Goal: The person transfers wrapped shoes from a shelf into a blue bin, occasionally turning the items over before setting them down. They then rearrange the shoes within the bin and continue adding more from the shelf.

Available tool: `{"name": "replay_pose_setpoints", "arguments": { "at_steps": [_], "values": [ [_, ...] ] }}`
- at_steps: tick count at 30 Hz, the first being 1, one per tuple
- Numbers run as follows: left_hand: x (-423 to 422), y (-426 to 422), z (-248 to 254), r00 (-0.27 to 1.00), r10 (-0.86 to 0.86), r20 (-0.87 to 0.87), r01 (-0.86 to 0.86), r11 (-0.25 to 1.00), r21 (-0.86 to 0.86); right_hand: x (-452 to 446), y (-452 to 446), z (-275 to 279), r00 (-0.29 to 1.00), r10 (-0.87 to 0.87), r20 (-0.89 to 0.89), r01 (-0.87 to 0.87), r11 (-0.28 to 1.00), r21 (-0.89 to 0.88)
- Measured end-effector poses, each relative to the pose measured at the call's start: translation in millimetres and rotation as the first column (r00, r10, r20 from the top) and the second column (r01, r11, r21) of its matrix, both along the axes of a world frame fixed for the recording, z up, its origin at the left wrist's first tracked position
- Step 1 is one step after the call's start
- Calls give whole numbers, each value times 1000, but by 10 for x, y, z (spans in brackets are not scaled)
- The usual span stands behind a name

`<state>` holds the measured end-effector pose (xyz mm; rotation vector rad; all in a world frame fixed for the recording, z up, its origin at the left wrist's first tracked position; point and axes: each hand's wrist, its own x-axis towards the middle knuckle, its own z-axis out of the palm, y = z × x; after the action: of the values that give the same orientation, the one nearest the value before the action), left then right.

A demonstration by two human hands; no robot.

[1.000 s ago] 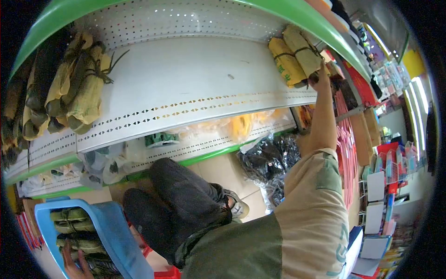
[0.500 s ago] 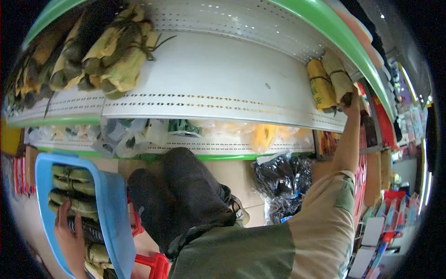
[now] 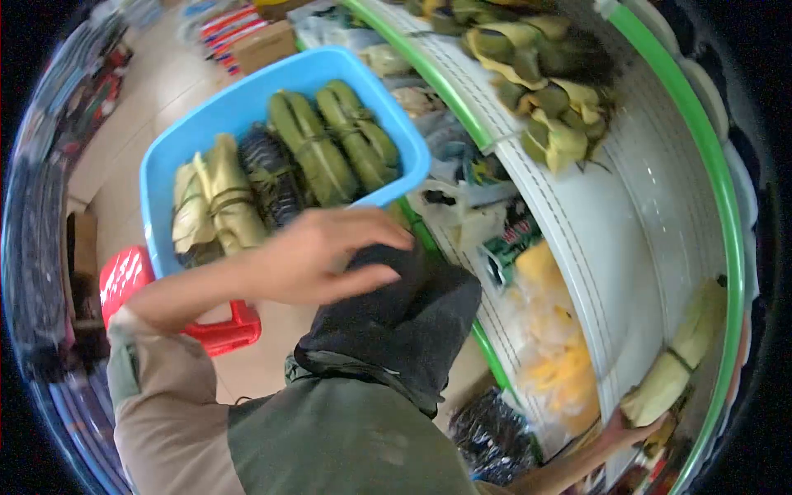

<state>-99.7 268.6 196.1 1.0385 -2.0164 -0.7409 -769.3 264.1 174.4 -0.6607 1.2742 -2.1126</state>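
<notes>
Left hand (image 3: 342,252), spread wide beside the basin (image 3: 157,194); right hand (image 3: 631,433) at the tied bundle's (image 3: 657,389) end, presumably for support, its closure unclear.

The left hand (image 3: 342,252) is motion-blurred, and its forearm hides the middle of the blue tub's (image 3: 153,198) near edge and part of the red stool (image 3: 235,330). The right hand's (image 3: 631,429) fingers are partly hidden at the pale bundle (image 3: 660,388). The picture's top edge cuts off 1 or more leaf bundles (image 3: 474,10) along the shelf's front edge; the yellow bags (image 3: 557,355) are blurred.
</notes>
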Motion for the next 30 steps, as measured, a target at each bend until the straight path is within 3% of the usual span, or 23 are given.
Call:
{"name": "replay_pose_setpoints", "arguments": {
  "at_steps": [1, 2, 3, 4, 5, 7, 8, 9, 10, 11, 12, 14, 16, 17, 18, 19, 22, 24, 26, 27, 28, 29, 30],
  "values": [
    [-130, 14, -41, 998, -37, -55, 37, 999, 1, 575, -17, -112, 999, -12, 33, 11, 999, 37],
    [-273, 43, -80, 975, -44, -216, 78, 986, 150, 884, -37, -277, 983, 180, 39, -181, 983, 32],
    [-440, 61, -144, 954, -51, -294, 123, 965, 230, 1351, -63, -401, 986, 140, 88, -149, 984, 99],
    [-533, 72, -185, 923, -41, -382, 178, 927, 331, 2140, -59, -293, 997, 75, 19, -77, 982, 173],
    [-619, 72, -176, 915, 9, -404, 156, 914, 374, 2287, -138, -495, 917, 128, 378, -209, 961, 181],
    [-796, 102, -210, 845, 152, -513, 108, 890, 442, 2911, -119, -771, 746, 453, 487, -581, 801, 144],
    [-868, 108, -253, 771, 245, -587, 77, 880, 468, 3230, -108, -847, 639, 636, 432, -741, 660, 124],
    [-947, 83, -246, 673, 226, -705, 30, 943, 331, 3513, -103, -878, 536, 790, 297, -843, 522, 133],
    [-950, 178, -198, 657, 438, -613, -215, 889, 405, 3830, -124, -883, 470, 881, -49, -867, 471, 161],
    [-918, 155, -213, 386, 649, -655, -355, 760, 544, 4123, -111, -641, 401, 914, -66, -897, 407, 173],
    [-859, 143, -119, 253, 724, -641, -458, 673, 580, 4316, -111, -397, 334, 938, -89, -921, 345, 183],
    [-582, 100, -52, 232, 715, -659, -422, 684, 594, 4429, -216, -353, 136, 984, -116, -971, 156, 181],
    [-276, 85, -139, 133, 692, -709, -376, 698, 610, 4266, -320, -294, 97, 867, -489, -940, 242, 242],
    [-141, 81, -122, 113, 726, -678, -438, 649, 622, 4120, -349, -287, 82, 899, -431, -945, 207, 252],
    [44, 74, -184, 162, 698, -697, -476, 675, 564, 3953, -378, -284, 69, 926, -371, -950, 175, 260],
    [210, 106, -202, 224, 761, -609, -525, 621, 582, 3730, -436, -277, 27, 957, -288, -936, 125, 330],
    [740, 124, -375, 242, 871, -427, -673, 468, 573, 3105, -523, -353, 166, 934, -317, -898, 276, 342],
    [858, 95, -373, 227, 901, -370, -604, 428, 672, 2674, -588, -348, 225, 921, -318, -880, 332, 338],
    [1059, -32, -688, 226, 859, -460, -458, 510, 728, 2271, -599, -353, 292, 899, -326, -855, 399, 333],
    [1185, -34, -816, 232, 893, -385, -448, 449, 773, 2051, -587, -327, 329, 880, -344, -833, 442, 332],
    [942, -3, -650, 23, 962, -272, -586, 234, 776, 1835, -526, -299, 375, 853, -364, -801, 496, 335],
    [1389, 201, -955, 521, 840, 155, -833, 460, 308, 1631, -464, -267, 424, 829, -366, -772, 542, 333],
    [1821, 390, -1253, 372, 745, 553, -685, 622, -378, 1431, -405, -274, 446, 808, -385, -761, 569, 313]
  ]
}}
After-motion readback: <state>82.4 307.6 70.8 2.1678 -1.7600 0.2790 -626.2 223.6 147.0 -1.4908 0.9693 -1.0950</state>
